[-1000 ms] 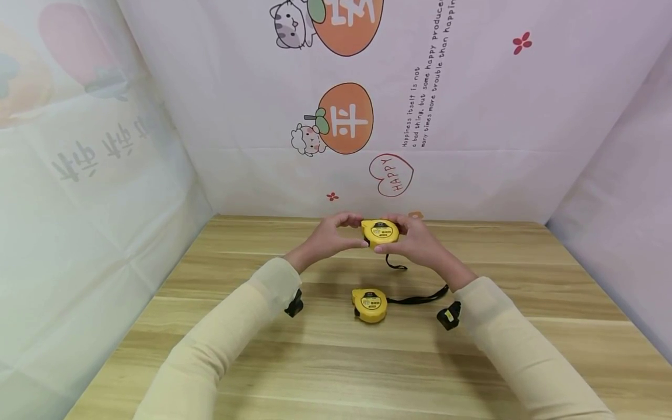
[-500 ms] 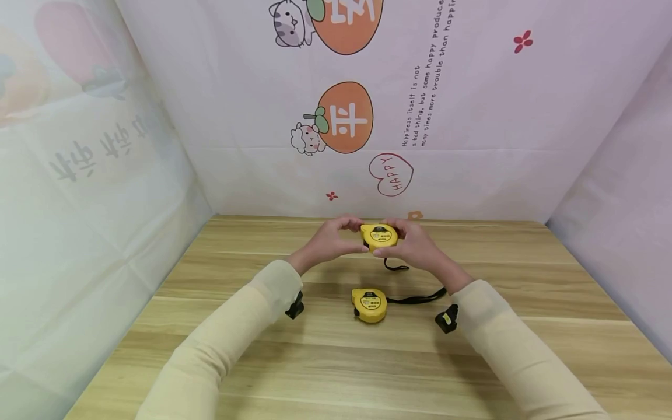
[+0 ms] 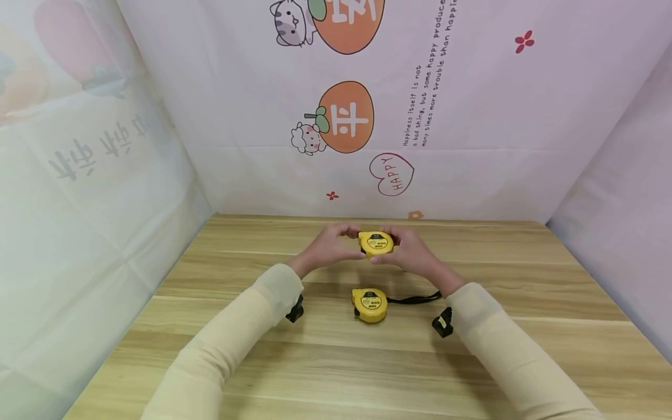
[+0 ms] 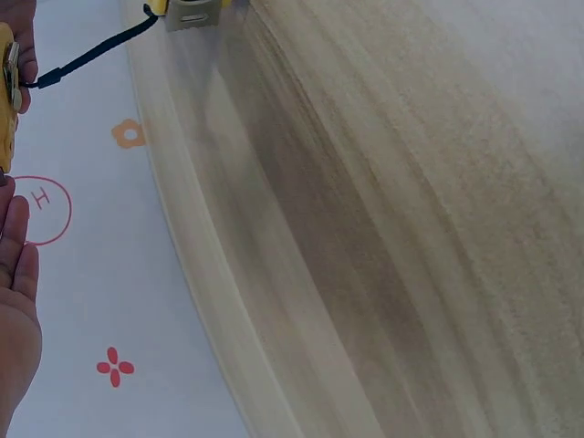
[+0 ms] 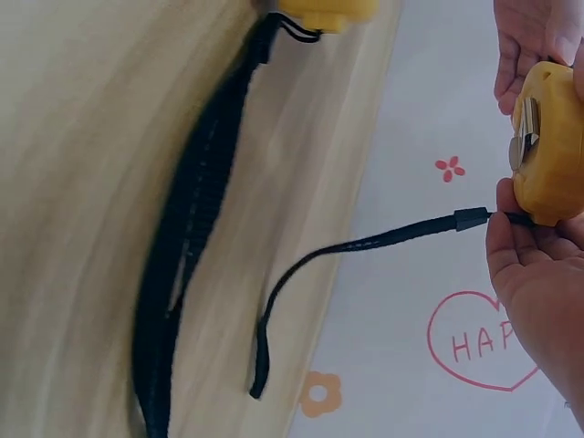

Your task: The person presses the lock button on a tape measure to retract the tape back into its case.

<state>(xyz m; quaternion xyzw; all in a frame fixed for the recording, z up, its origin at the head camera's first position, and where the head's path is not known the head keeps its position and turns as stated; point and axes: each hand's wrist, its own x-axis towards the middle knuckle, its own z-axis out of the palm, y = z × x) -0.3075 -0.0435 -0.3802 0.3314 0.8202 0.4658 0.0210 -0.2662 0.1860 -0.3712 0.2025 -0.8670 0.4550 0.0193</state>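
Both hands hold a yellow tape measure (image 3: 375,244) over the far part of the table, its labelled face towards the head camera. At its left end, the thumb and fingers of my left hand (image 3: 332,245) grip the edge. My right hand (image 3: 415,254) grips the opposite end, thumb in front and fingers behind. The right wrist view shows its metal clip (image 5: 526,132) underneath and a thin black strap (image 5: 401,235) hanging from it. A second yellow tape measure (image 3: 370,304) lies on the table nearer to me, with its black strap (image 3: 415,300) stretched to the right.
The wood-grain table (image 3: 336,367) ends at a white printed cloth backdrop (image 3: 252,175), with more cloth at both sides. Small black wrist cameras (image 3: 296,309) hang below the sleeves.
Both hands have brought the held tape measure slightly towards me and a little left. Its strap has gone out of sight in the head view. The tape measure on the table has stayed put.
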